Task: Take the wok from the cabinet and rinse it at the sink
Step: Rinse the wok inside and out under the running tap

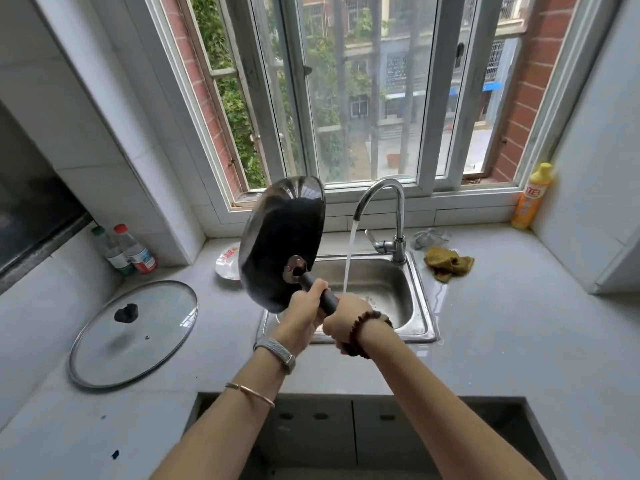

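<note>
home kitchen | steel sink | running faucet | tiled walls | window

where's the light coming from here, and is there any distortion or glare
Head view: daylight from the window backlights the wok, its near side almost black with sheen near the upper rim; the wide lens bows window frames and counter edges; the glass lid shows pale reflections; left hand and right hand look sharp.

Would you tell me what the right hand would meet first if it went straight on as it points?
Probably the left hand, gripping the handle just ahead of the right hand; the wok lies beyond, though depth is unclear.
</note>
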